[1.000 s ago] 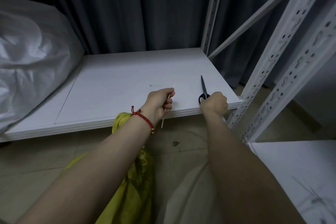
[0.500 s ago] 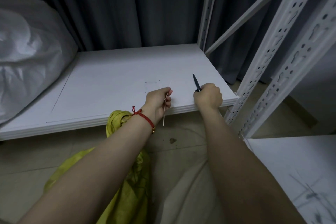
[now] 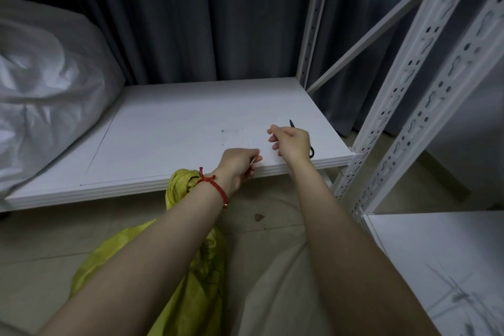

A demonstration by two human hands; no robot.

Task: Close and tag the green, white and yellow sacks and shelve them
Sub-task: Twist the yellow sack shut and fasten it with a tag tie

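The left hand (image 3: 240, 168) pinches a thin pale strip (image 3: 254, 160) at the shelf (image 3: 169, 128) edge. The right hand (image 3: 291, 142), at two o'clock from it, has curled fingers over the scissors (image 3: 292, 124), holding what I cannot tell. The yellow sack (image 3: 196, 294) stands on the floor at six o'clock. Best pull the strip straight, then cinch it tight round the sack's gathered neck.

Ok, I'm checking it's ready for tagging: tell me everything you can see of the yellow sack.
The yellow sack lies on the tiled floor just below the front edge of the shelf. It looks like thin, crinkled, slightly shiny plastic weave. Its neck is bunched narrow by the left forearm, which crosses over the sack. No tag shows.
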